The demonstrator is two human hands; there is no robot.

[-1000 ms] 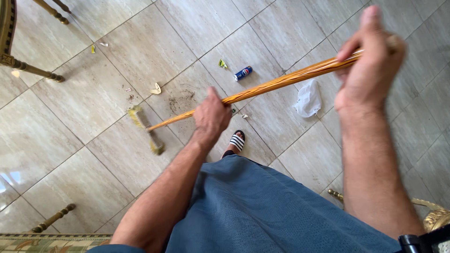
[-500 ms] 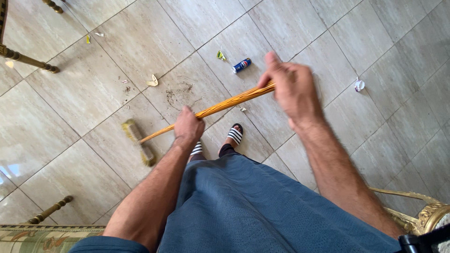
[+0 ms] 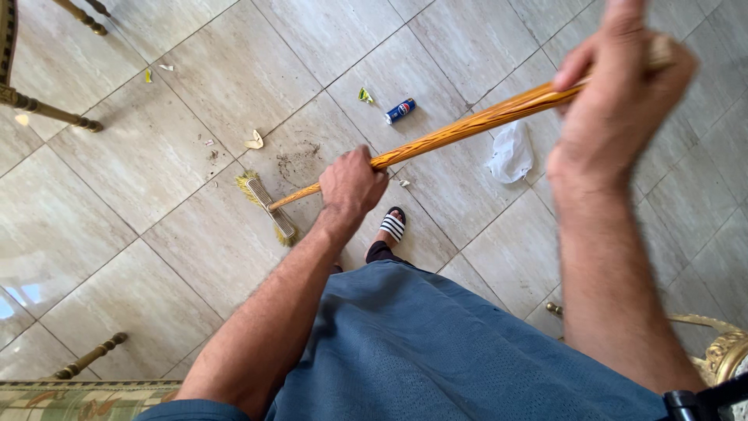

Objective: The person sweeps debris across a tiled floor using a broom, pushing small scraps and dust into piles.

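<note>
I hold a broom by its orange wooden handle (image 3: 467,125). My left hand (image 3: 351,187) grips the handle low down, near the middle of the view. Near the top right, my right hand (image 3: 619,101) is closed around the handle's upper end. The broom head (image 3: 266,206), with yellow bristles, rests on the tiled floor just left of my left hand. A patch of dust and crumbs (image 3: 296,156) lies beside the bristles. My foot in a striped sandal (image 3: 392,226) stands below the handle.
Litter lies on the beige tiles: a small blue can (image 3: 400,111), a green scrap (image 3: 365,95), a crumpled white paper (image 3: 510,152) and a pale scrap (image 3: 254,141). Chair legs (image 3: 47,109) stand at the upper left, a gilded chair arm (image 3: 721,351) at the lower right.
The view has swung, and my right hand has lifted up and right with the handle's end. The broom head has shifted a little towards the dust patch.
</note>
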